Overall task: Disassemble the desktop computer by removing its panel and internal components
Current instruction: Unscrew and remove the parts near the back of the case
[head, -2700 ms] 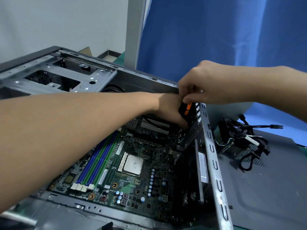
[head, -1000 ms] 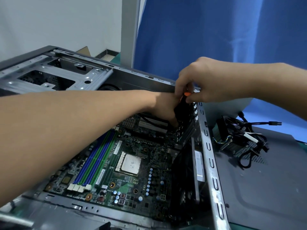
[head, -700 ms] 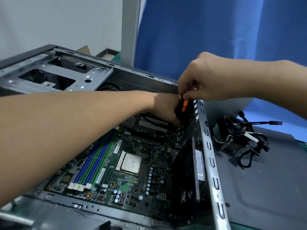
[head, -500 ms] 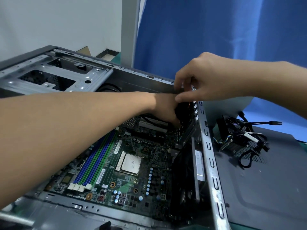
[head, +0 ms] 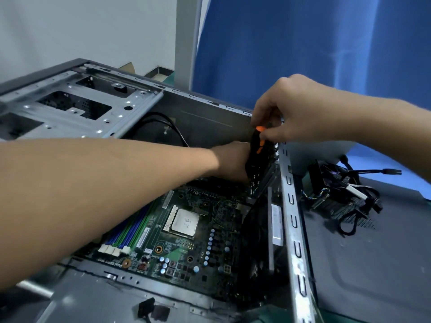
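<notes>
The open desktop case [head: 294, 226] lies on its side with the green motherboard [head: 186, 249] and bare CPU [head: 185, 222] exposed. A black screwdriver with orange marks [head: 255, 157] stands upright at the case's far right inner corner. My right hand [head: 296, 110] pinches the top of its handle from above. My left hand [head: 229, 160] reaches across the board and wraps the lower handle. Its fingertips and the screwdriver tip are hidden.
The removed grey side panel [head: 373, 264] lies to the right, with a pile of black cables and a removed part [head: 345, 197] on it. The empty metal drive cage [head: 77, 106] is at the far left. Blue and green RAM slots [head: 126, 234] sit under my left forearm. A blue curtain hangs behind.
My right hand's fingers have shifted on the handle top, and the orange marks hide and reappear as the handle turns. My left hand stays at the lower handle.
</notes>
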